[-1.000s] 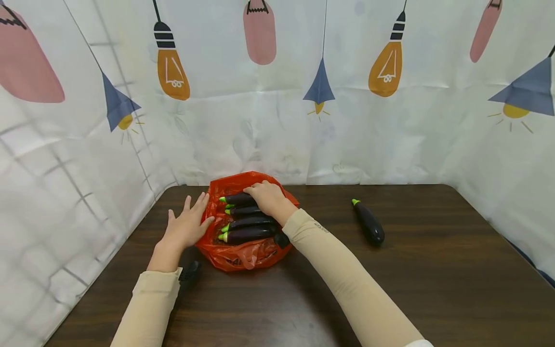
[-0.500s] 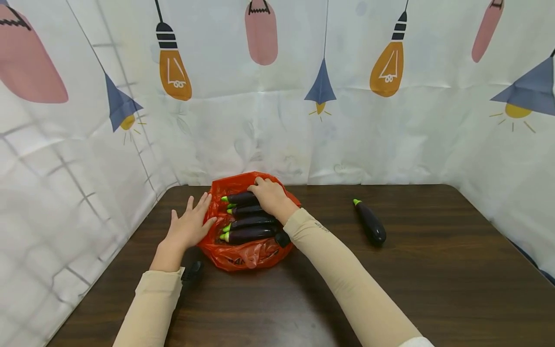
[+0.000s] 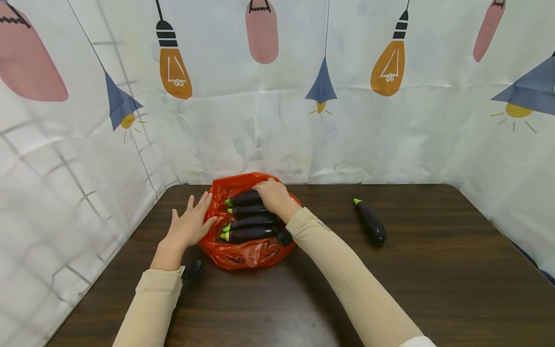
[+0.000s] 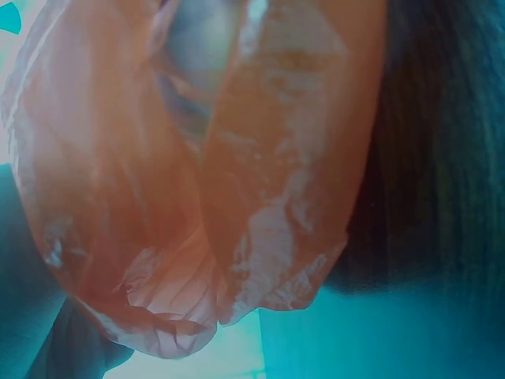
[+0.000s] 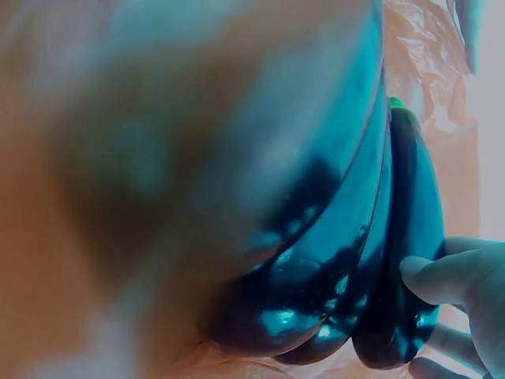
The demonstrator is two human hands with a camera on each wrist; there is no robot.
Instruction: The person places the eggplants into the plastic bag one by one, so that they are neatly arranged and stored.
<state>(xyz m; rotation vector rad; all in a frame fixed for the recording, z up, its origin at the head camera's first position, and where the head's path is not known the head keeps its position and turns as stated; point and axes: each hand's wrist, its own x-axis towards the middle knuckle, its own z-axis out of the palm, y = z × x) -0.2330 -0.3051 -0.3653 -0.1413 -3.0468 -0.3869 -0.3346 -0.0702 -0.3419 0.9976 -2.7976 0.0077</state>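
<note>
A red plastic bag (image 3: 244, 258) lies spread on the table with several dark eggplants (image 3: 251, 234) side by side in it, green stem ends to the left. My right hand (image 3: 277, 198) reaches over the bag and grips the farthest eggplant (image 3: 244, 198) near its thick end. In the right wrist view the thumb (image 5: 430, 278) lies across that eggplant (image 5: 414, 197), with fingers on its outer side. My left hand (image 3: 186, 229) has its fingers spread at the bag's left rim and holds nothing. The left wrist view is mostly filled by the bag (image 4: 276, 158).
A single eggplant (image 3: 370, 222) lies on the brown table (image 3: 433, 270) right of the bag. A patterned white cloth (image 3: 277, 135) hangs along the table's back and sides. Below the left hand is a black wrist device (image 3: 192, 273).
My right hand has shifted slightly right, and the farthest eggplant has slid right and a little nearer with it. A green stem below it is now covered. My left hand stays about where it was.
</note>
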